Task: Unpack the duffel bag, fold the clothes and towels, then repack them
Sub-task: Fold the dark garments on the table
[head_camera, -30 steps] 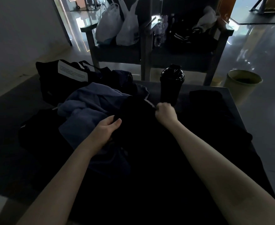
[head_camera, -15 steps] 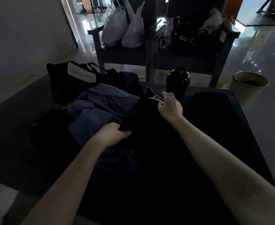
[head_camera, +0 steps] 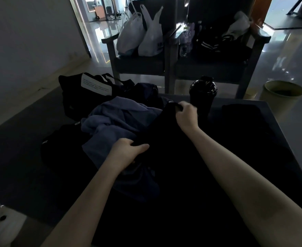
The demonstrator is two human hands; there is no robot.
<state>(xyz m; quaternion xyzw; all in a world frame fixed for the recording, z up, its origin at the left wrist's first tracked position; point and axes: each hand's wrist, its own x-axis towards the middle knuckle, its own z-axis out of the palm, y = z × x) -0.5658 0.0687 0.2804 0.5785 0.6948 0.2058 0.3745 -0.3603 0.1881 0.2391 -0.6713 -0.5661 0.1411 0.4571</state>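
Black garment (head_camera: 164, 139) | left hand (head_camera: 127, 152) grips near edge | right hand (head_camera: 186, 116) pinches far edge, both arms outstretched

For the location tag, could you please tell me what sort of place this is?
Probably a gym lobby or waiting area: paired armchairs on glossy floor, a shaker bottle on the table, a duffel bag.

Dark tabletop (head_camera: 216, 114). Far left: black duffel bag (head_camera: 79, 98). Beside it a crumpled blue towel (head_camera: 114, 122), with a black garment (head_camera: 164, 139) overlapping it mid-table. Far edge: black bottle (head_camera: 202, 95), upright. Right: folded black cloth (head_camera: 242, 118).
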